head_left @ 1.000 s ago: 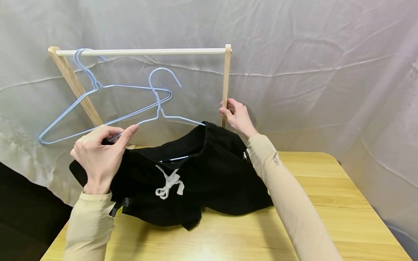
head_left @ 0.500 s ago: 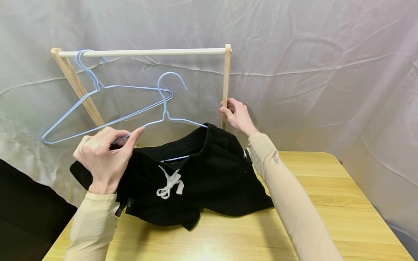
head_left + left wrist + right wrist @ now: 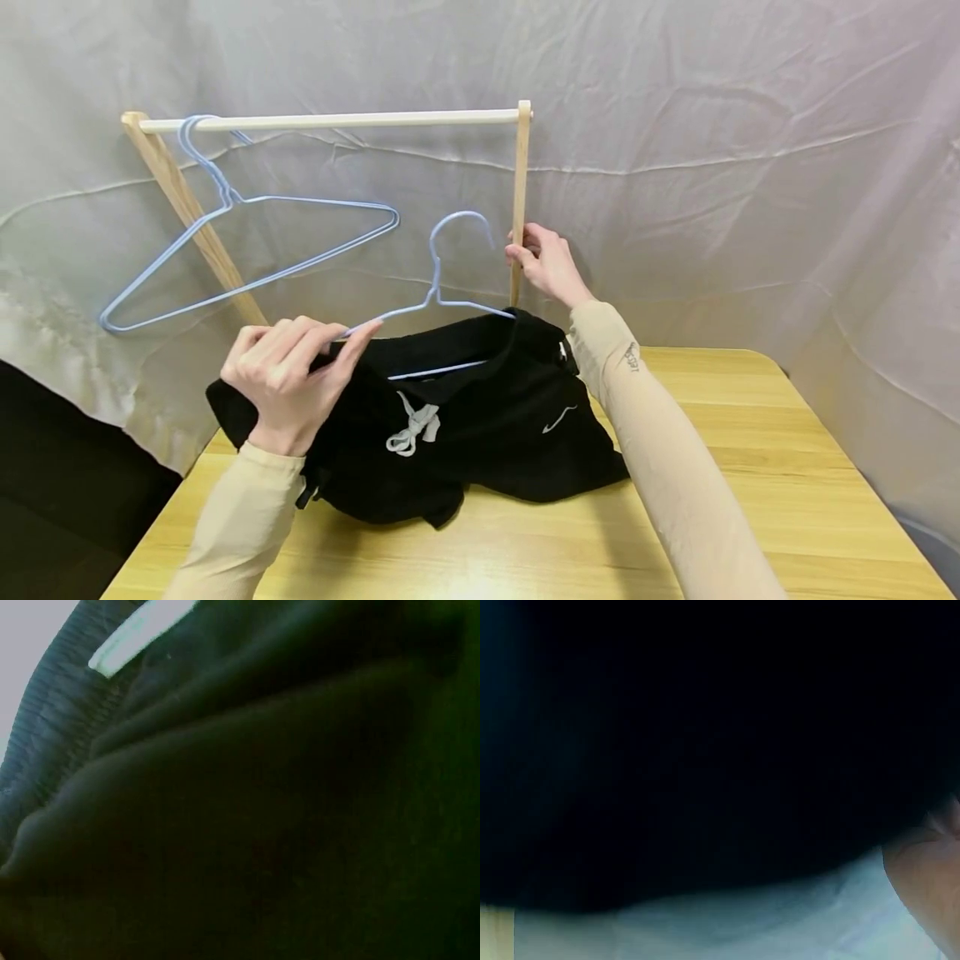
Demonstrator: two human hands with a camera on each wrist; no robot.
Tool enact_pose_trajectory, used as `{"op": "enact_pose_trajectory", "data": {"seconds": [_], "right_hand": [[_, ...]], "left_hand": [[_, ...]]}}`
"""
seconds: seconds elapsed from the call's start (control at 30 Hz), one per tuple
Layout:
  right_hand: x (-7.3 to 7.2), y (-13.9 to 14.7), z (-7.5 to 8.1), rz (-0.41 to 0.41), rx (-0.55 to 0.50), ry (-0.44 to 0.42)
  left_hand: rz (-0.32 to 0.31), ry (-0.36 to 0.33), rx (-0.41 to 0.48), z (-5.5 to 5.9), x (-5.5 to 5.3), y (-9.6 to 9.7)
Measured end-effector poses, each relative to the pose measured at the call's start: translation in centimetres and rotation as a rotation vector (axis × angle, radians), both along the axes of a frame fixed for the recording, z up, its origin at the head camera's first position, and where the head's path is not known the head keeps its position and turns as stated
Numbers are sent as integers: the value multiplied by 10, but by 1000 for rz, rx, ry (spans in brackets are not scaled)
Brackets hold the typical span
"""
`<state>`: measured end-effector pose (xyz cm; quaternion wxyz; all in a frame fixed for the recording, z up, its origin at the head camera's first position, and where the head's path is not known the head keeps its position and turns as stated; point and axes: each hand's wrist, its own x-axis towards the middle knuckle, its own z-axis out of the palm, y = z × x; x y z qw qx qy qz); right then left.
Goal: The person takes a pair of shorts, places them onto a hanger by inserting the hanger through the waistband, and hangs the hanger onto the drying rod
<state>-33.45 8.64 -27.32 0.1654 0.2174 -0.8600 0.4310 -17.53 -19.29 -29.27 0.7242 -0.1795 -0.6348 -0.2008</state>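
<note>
My left hand (image 3: 288,379) pinches the left shoulder of a light blue hanger (image 3: 435,283), close to the waistband of black shorts (image 3: 495,433). The shorts hang from this hanger over the table, with a white drawstring bow (image 3: 412,429) at the front. The hook stands free of the rack, below its bar. With the thumb and fingers of my right hand (image 3: 551,267), I grip the right wooden post (image 3: 521,179) of the clothes rack. Dark shorts fabric (image 3: 225,810) fills most of the left wrist view. In the right wrist view, dark fabric (image 3: 705,750) covers most of the picture.
The rack's white bar (image 3: 337,120) runs above the table. Light blue hangers (image 3: 225,196) hang near its left end, beside the left post (image 3: 187,212). A wooden table (image 3: 750,467) lies beneath, and a grey cloth backdrop (image 3: 675,100) stands behind.
My left hand has moved right and slightly down, carrying the hanger and the shorts' waist toward the right post. My right hand keeps its grip on the post.
</note>
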Motion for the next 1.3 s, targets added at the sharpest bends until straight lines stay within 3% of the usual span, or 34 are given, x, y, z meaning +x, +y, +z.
{"op": "enact_pose_trajectory", "data": {"seconds": [0.1,0.27,0.6,0.93,1.2,1.3], "right_hand": [[0,0,0,-3,-1,-13],[1,0,2,0,-7,-30],[2,0,2,-5,-1,-43],[0,0,3,-2,-14,-50],[-1,0,1,-3,0,-42],[-1,0,0,-5,8,-39]], "left_hand": [[-33,-106,50,-6,3,-1],[28,-276,102,-10,8,-8],[55,-334,144,-8,6,-18],[141,-417,245,29,6,-50],[295,-432,361,66,11,-89],[260,-437,432,83,13,-103]]}}
